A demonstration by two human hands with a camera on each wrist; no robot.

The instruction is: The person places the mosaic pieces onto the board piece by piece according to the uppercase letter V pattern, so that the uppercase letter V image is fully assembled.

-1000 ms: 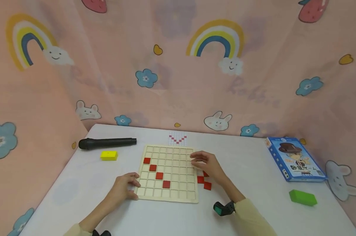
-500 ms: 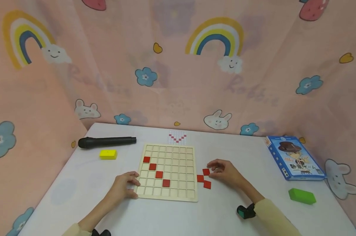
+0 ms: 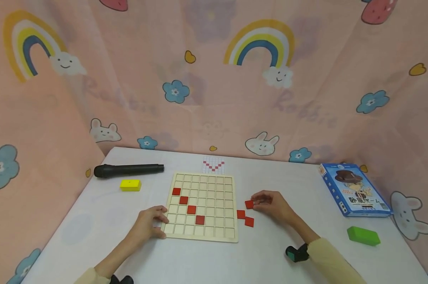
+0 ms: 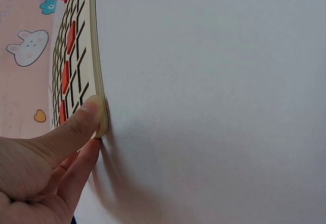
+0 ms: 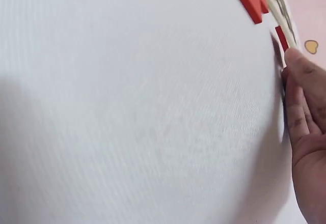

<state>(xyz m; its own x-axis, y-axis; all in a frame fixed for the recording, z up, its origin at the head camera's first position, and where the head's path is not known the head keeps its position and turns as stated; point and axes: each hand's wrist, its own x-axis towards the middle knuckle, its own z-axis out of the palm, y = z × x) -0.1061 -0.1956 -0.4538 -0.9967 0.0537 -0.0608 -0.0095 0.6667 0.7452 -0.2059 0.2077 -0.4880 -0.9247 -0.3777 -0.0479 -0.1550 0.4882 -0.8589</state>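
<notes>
A pale wooden grid board [image 3: 217,197] lies on the white table, with several red square tiles [image 3: 191,210] set in a diagonal line across its left part. My left hand [image 3: 148,225] grips the board's near left corner; in the left wrist view, the thumb [image 4: 84,117] lies on the corner and the fingers are at its side. To the right of the board, my right hand [image 3: 272,204] pinches a red tile [image 3: 249,204] between thumb and fingertips. Two more loose tiles, a left one [image 3: 241,214] and a nearer one [image 3: 249,222], lie close by.
Behind the board is a small printed grid card [image 3: 214,165] with a red V pattern. A black microphone [image 3: 128,170] and a yellow block [image 3: 130,185] lie at back left. To the right are a blue game box [image 3: 354,191] and a green block [image 3: 363,235].
My right hand has moved from over the board's right edge to the loose tiles and taken hold of the farthest one, which has shifted slightly. My left hand stays at the corner.
</notes>
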